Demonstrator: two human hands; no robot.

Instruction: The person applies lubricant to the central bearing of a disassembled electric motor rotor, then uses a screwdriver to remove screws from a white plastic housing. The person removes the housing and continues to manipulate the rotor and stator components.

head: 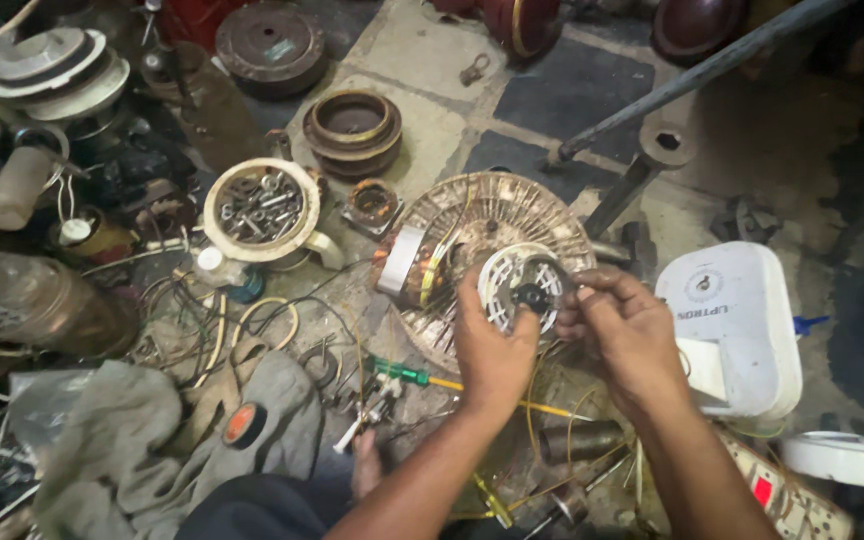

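I see both hands on white slotted motor end cover (515, 287), held above ribbed fan motor body (497, 225) on floor. Left hand (492, 345) fingers clamped on cover's lower rim; right hand (624, 325) fingertips pinched at dark centre hub (531, 296). My advice: steady rim, work hub squarely. Copper winding (407, 262), yellow leads (537, 410) crowd close; bowl of bolts (260, 208), 1 green-handled screwdriver (402, 374) alongside.

I see a dim, warm-lit scene; the floor (552, 100) centre is brightest, corners sink into shadow, the white casing (742, 330) glares slightly, edges look soft and bent.
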